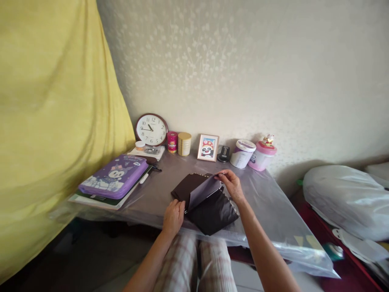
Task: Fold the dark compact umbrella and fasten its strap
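Observation:
A dark brown-black folded piece (212, 215), like a soft cover or pouch with a light patterned trim along its edges, lies near the table's front edge. Its grey inner layer (204, 190) stands partly raised, with a thin bright line along the opening; what lies inside cannot be made out. My left hand (174, 217) is closed on its left lower edge, fingers curled. At the top corner of the raised layer, my right hand (231, 184) pinches the edge between thumb and fingers.
The table (261, 211) has a clear plastic cover hanging over its edge. A purple zip case (114, 176) rests on books at left. Along the wall stand a clock (152, 129), tins (184, 144), a picture frame (208, 147) and tubs (242, 154). A yellow curtain (60, 101) hangs left.

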Action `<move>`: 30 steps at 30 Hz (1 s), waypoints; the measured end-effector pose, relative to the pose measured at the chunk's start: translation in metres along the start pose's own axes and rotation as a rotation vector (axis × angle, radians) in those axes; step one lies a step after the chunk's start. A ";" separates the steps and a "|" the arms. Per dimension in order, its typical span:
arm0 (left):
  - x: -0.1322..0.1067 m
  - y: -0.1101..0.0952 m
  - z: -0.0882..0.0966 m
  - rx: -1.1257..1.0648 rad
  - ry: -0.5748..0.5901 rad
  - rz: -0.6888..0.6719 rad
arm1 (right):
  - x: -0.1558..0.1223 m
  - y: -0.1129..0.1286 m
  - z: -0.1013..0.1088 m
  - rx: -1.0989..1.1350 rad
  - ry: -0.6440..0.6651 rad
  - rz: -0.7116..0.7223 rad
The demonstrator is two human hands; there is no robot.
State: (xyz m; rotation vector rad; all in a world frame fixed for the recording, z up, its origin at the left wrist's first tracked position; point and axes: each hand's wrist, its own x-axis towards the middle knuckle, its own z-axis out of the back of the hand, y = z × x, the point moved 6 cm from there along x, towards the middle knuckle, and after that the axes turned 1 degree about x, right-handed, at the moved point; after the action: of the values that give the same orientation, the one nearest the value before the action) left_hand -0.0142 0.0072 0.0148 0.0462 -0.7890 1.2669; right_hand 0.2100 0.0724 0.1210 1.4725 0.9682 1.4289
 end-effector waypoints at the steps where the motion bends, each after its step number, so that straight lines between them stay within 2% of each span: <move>1: 0.000 0.000 0.000 -0.001 0.010 -0.005 | 0.004 0.000 -0.006 -0.011 0.004 0.019; 8: 0.000 0.003 -0.002 0.002 0.039 -0.001 | 0.026 -0.012 -0.036 -0.046 0.019 0.077; 20: 0.000 0.003 -0.003 0.000 0.003 0.036 | 0.043 -0.044 -0.074 -0.124 0.054 0.057; 26: 0.001 0.003 -0.004 0.028 -0.015 0.043 | 0.049 -0.063 -0.086 -0.206 0.069 0.047; 30: 0.002 0.002 -0.003 0.052 -0.015 0.058 | 0.043 -0.068 -0.086 -0.281 0.057 0.037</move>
State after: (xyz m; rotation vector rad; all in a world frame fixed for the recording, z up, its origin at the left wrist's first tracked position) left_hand -0.0141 0.0104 0.0127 0.0752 -0.7746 1.3439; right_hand 0.1284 0.1406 0.0714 1.2542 0.7415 1.5705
